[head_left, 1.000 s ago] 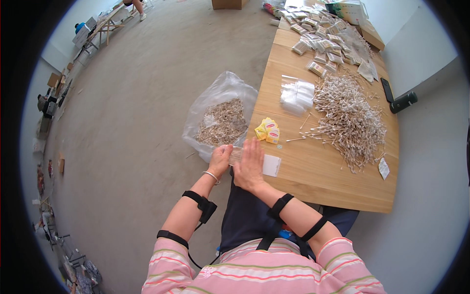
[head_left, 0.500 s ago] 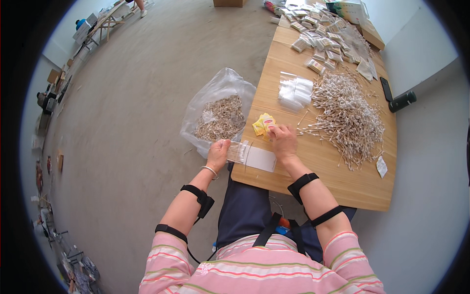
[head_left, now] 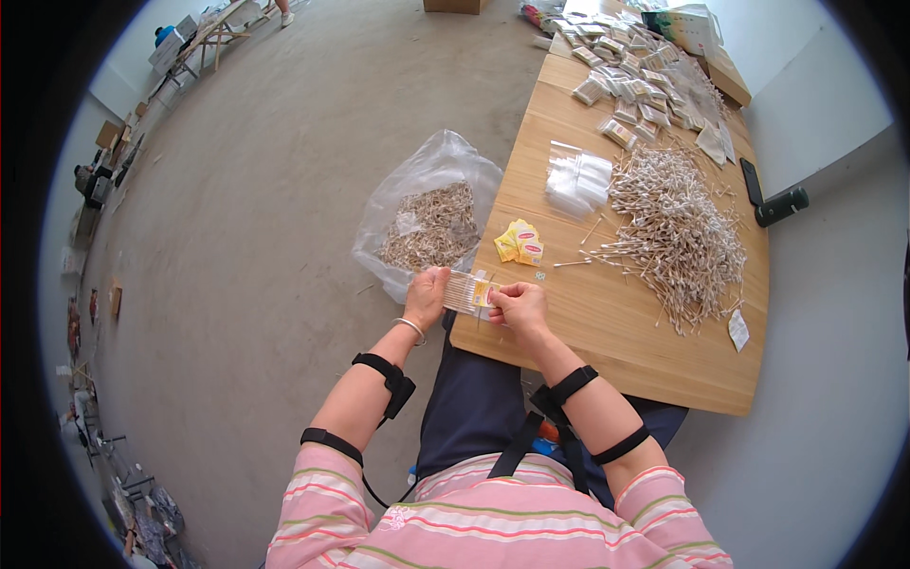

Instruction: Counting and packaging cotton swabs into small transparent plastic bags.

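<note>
My left hand (head_left: pixel 427 297) is closed on the end of a flat row of cotton swabs (head_left: pixel 459 291) at the table's near left corner. The swabs seem to lie in or against a clear bag, mostly covered by my hands. A yellow card (head_left: pixel 482 293) lies over the right end of that row, pinched in the fingers of my right hand (head_left: pixel 522 304). Just beyond is a small stack of yellow cards (head_left: pixel 519 244). A large heap of loose cotton swabs (head_left: pixel 678 232) spreads to the right, with flat clear bags (head_left: pixel 578 180) beside it.
Many filled swab packets (head_left: pixel 630 81) cover the far end of the wooden table (head_left: pixel 607 332). Against the wall side lie a phone (head_left: pixel 751 182) and a dark green bottle (head_left: pixel 782 206). A clear plastic sack (head_left: pixel 379 213) of swabs stands left of the table.
My right hand has moved from the card stack down and left to the swab row, carrying a yellow card. My left hand stays on the swabs.
</note>
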`<state>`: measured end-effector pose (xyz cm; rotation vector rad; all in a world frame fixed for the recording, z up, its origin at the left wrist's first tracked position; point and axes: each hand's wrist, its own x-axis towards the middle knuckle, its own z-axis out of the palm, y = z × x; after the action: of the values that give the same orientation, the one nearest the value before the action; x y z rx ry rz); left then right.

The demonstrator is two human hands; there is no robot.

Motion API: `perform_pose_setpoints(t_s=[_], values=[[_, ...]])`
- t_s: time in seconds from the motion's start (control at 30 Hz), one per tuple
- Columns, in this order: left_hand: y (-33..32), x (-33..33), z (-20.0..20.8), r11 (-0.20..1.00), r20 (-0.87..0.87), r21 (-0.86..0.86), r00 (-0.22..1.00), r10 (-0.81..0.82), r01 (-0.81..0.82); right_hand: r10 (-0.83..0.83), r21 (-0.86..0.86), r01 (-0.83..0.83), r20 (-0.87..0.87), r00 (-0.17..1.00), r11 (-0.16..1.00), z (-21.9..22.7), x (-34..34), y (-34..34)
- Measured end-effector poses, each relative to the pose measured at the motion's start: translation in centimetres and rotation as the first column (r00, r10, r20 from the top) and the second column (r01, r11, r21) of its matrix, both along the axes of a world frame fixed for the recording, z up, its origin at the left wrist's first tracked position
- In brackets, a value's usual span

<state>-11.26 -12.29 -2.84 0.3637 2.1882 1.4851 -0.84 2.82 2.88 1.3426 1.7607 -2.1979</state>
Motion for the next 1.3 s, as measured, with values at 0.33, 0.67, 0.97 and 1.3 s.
perform_pose_setpoints(t_s=[0.33,0.67,0.97,1.3], values=[[0.0,0.1,0.5,0.999,-0.067,-0.031,0.998,0.009,-0.011,-0.039,0.033,0.039,-0.003,0.999,0.999,0.2,-1.9,-2.6],[-0.5,-0.3,-2.7,0.999,-0.253,-0.013,0.967,0.027,-0.031,0.098,0.337,-0.145,0.152,0.984,0.93,-0.6,-2.7,-3.8],[-0.4,-0.1,-2.2,0.998,-0.24,-0.045,0.97,0.04,-0.052,0.416,0.941,-0.22,0.097,0.904,0.258,-0.7,3.3,-2.6],[-0.2,-0.3,-1.4,0.991,-0.147,-0.133,0.989,0.013,-0.032,0.517,0.938,-0.249,0.094,0.851,0.24,-2.0,2.8,-4.0]])
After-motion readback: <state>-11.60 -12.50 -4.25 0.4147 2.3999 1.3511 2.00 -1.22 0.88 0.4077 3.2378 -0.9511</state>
